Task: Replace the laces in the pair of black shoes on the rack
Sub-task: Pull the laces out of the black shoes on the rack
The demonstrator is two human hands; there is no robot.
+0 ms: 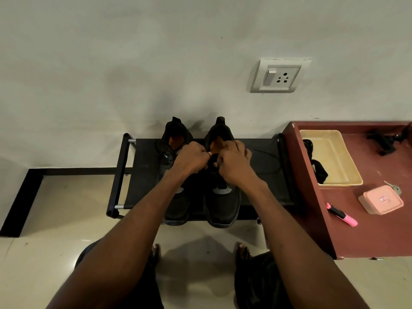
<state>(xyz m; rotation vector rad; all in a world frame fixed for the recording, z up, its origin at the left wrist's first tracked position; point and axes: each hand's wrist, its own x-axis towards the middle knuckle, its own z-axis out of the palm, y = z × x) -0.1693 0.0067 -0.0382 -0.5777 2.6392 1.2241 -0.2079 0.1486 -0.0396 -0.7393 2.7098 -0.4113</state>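
Note:
Two black shoes stand side by side on a low black rack (142, 175), toes towards me. Both hands work over the lace area of the right shoe (225, 204). My left hand (191, 158) has its fingers curled and pinches a black lace there. Opposite it, my right hand (234, 162) pinches the lace as well. A loose black lace (270, 158) trails from the shoe across the rack to the right. The left shoe (176, 134) sits beside it, its orange insole showing; my left arm hides much of it.
A maroon table (379, 230) stands right of the rack. It bears a beige tray (338, 161) with a dark item over its edge, a pink box (381, 199), a pink highlighter (342, 215) and a black bundle (388, 140). A wall socket (278, 75) sits above.

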